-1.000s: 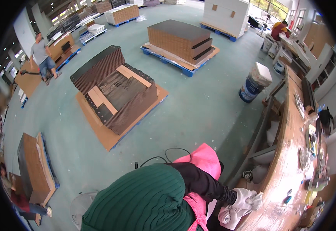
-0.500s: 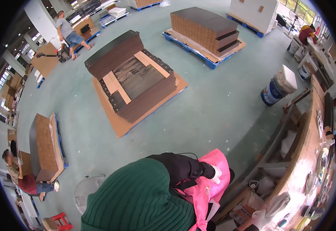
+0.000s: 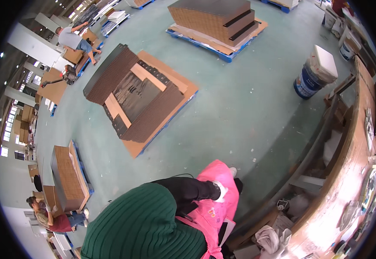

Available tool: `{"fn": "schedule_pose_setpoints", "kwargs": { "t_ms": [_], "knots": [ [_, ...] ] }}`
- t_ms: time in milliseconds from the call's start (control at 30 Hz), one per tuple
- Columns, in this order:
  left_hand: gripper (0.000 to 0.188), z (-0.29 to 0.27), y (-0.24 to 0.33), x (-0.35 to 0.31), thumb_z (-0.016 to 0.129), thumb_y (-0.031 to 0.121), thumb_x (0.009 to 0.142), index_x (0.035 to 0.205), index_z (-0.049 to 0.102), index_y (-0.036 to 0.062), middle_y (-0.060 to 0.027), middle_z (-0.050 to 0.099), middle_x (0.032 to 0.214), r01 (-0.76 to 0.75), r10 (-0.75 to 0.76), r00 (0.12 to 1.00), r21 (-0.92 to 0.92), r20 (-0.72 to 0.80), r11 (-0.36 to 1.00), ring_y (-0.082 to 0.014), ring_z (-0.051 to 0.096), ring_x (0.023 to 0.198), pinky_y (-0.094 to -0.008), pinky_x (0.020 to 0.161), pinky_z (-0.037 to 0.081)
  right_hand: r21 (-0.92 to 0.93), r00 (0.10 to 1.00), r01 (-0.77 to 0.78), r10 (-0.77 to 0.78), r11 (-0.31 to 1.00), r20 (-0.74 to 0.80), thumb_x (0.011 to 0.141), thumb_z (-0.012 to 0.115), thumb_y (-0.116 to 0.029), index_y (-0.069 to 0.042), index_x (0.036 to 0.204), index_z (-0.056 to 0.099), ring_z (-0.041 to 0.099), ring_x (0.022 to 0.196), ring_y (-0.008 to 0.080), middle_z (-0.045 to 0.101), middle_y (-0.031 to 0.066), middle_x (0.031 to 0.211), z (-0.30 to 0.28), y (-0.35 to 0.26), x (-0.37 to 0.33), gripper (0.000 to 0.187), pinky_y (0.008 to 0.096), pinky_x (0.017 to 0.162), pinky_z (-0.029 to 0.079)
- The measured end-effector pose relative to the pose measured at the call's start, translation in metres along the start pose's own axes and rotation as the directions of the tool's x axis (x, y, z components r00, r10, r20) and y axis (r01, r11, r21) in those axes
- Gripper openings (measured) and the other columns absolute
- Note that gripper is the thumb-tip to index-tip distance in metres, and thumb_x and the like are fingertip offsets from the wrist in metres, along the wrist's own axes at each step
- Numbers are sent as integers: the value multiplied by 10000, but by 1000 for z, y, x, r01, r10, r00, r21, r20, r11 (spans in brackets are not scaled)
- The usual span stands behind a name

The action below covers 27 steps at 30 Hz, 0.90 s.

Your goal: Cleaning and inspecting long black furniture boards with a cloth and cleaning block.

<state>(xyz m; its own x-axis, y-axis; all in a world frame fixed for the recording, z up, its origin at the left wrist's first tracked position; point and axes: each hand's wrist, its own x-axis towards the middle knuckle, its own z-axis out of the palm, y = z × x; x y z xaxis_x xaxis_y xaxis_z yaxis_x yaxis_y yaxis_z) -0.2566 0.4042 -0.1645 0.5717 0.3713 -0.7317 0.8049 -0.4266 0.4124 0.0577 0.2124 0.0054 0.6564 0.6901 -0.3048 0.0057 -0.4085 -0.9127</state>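
My left hand (image 3: 220, 192) wears a white glove and lies against the pink apron (image 3: 211, 209) on my front. Its black sleeve comes out from under a green ribbed garment (image 3: 142, 224), and the fingers are too small to make out. At the lower edge, between the shelf and the bench, shows a crumpled pale shape (image 3: 273, 241), a glove or a cloth. My right hand seems to be in or behind it, but its fingers cannot be told apart. A white flat edge (image 3: 227, 231) shows beside the apron.
A wooden workbench (image 3: 321, 211) with tape rolls and tools runs along my right, above a cluttered shelf. A blue bucket (image 3: 306, 84) stands on the floor. Ahead are stacked dark panels (image 3: 153, 110) and a tall palleted stack (image 3: 213, 19). Two people (image 3: 71, 41) (image 3: 58, 220) are at the left.
My view has turned, so the stacks ahead sit higher and further left. The pale shape has moved left, nearer the apron. The person at the far left back now stretches an arm out.
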Motion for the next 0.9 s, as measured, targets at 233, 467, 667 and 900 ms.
{"fn": "schedule_pose_setpoints", "kwargs": {
  "t_ms": [233,467,667,900],
  "knots": [
    [618,-74,10,14,650,525,837,1216,662,37,-177,718,1105,21,-63,938,124,342,992,-350,687,1044,-470,916,539,461,880,-470,365,753,303,1023,480,-317,19,942,583,566,631,227,614,138,795,24,-97,31,361,288,549,491],
    [355,-240,36,39,572,370,870,873,698,38,-214,710,902,-145,131,978,79,163,986,-395,691,865,-493,776,547,112,948,-213,233,971,-217,997,468,-452,85,1310,571,632,1123,323,676,202,1193,-4,-50,12,630,427,914,534],
    [577,-511,148,-58,831,345,799,1194,568,17,-98,605,1093,-867,199,105,8,-974,498,-207,595,964,-375,904,485,-761,979,-181,43,622,-198,687,767,-99,-158,1300,608,651,1040,340,646,180,1114,-12,-65,40,636,395,892,542],
    [710,-616,205,-140,602,432,929,1408,474,-77,-195,568,1384,-941,398,218,-83,-891,330,-245,567,1226,-410,1065,427,-715,851,-456,495,530,-176,725,754,-239,-272,1251,669,668,1030,363,628,197,1108,-30,-124,103,534,425,911,551]
  ]
}}
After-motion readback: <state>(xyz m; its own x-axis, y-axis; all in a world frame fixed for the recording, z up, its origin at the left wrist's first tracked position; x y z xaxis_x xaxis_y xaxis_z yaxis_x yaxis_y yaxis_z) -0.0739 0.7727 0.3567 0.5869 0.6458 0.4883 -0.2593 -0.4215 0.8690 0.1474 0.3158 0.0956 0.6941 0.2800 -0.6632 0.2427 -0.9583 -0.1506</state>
